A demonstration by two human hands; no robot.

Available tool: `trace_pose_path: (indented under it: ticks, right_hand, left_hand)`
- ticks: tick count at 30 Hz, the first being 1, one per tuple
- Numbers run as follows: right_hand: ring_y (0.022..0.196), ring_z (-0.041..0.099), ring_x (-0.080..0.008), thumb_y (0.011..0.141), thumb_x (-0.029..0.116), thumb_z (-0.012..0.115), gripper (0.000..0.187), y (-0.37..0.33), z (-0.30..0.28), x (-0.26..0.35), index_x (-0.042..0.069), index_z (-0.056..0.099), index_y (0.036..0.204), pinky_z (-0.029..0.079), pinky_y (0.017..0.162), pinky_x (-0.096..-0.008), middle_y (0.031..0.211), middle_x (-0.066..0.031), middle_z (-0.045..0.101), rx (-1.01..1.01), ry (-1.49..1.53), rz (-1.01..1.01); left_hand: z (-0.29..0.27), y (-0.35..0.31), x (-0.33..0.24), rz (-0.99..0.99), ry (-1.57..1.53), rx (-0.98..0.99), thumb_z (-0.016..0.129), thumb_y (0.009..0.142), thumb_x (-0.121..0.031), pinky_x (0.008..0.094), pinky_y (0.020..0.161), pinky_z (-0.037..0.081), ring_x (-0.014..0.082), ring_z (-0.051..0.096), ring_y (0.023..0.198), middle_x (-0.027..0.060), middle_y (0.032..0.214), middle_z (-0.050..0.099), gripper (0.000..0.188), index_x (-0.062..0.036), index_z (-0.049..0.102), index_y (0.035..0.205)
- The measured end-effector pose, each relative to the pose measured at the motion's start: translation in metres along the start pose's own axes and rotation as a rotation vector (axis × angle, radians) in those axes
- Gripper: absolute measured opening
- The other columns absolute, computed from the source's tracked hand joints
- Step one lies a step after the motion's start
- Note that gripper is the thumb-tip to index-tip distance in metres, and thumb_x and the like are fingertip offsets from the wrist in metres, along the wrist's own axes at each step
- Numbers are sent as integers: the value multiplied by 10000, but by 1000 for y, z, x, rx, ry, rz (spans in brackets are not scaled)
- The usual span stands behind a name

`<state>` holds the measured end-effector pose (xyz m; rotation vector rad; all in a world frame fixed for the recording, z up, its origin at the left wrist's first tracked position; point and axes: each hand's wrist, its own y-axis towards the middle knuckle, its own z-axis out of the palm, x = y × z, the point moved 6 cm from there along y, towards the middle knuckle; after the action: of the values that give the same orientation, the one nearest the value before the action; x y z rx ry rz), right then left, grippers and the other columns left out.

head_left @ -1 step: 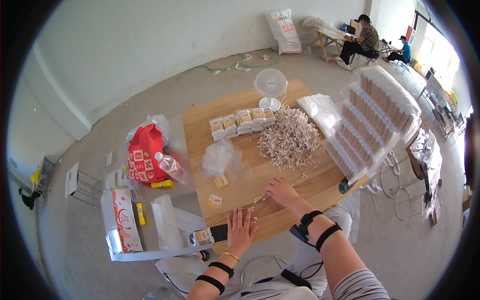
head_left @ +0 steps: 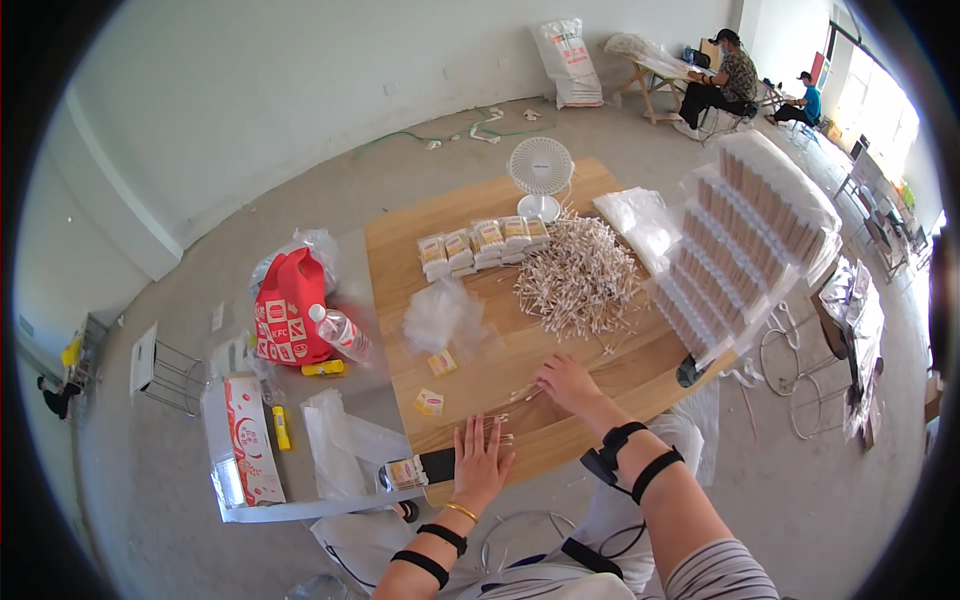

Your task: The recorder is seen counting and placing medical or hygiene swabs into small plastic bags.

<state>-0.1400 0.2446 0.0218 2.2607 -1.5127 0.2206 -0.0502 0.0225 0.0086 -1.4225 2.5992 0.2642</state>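
My left hand (head_left: 479, 464) lies flat with its fingers stretched out near the table's front edge, over a few cotton swabs whose tips show around the fingers. To its right, my right hand (head_left: 568, 384) is low over the table with its fingers curled together around a few cotton swabs (head_left: 524, 393). Beyond it spreads a large loose heap of cotton swabs (head_left: 578, 275). Two small yellow-and-white cards (head_left: 429, 402) lie ahead of my left hand, near some thin clear plastic bags (head_left: 437, 315). Beside my left wrist is a small packet (head_left: 405, 473) next to a black strip.
Stacked packets (head_left: 487, 240) and a white fan (head_left: 541, 170) stand at the table's back. Swab bundles in rows (head_left: 735, 240) fill the right side. On the left are a red bag (head_left: 291, 305), a water bottle (head_left: 342, 332) and a red-white box (head_left: 254, 440). Two people sit far right.
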Motion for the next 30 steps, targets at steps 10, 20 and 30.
trace_pose_path:
  ticks: [10, 20, 30]
  right_hand:
    - [1058, 592, -313, 871, 167, 721, 114, 10, 24, 56, 125, 675, 967, 477, 941, -455, 1016, -65, 635, -73, 107, 29]
    - [1143, 579, -329, 856, 148, 720, 261, -36, -28, 27, 122, 674, 1112, 477, 953, -470, 1137, -76, 646, -181, 117, 162]
    - [1013, 567, -352, 849, 105, 711, 80, -37, -16, -12, 121, 651, 899, 461, 886, -481, 1010, -83, 613, -293, 68, 338]
  left_hand:
    - [-4, -8, -7, 40, -7, 4, 546, 1015, -465, 621, 1259, 132, 430, 227, 1553, 246, 1648, 288, 756, -50, 329, 1609]
    - [-2, 31, 7, 4, -4, 52, 449, 1036, -539, 583, 1270, 149, 336, 219, 1580, 189, 1698, 247, 809, -7, 275, 1620]
    - [7, 13, 9, 100, -20, 30, 465, 1033, -537, 566, 1279, 136, 340, 195, 1589, 188, 1706, 229, 812, -9, 275, 1621]
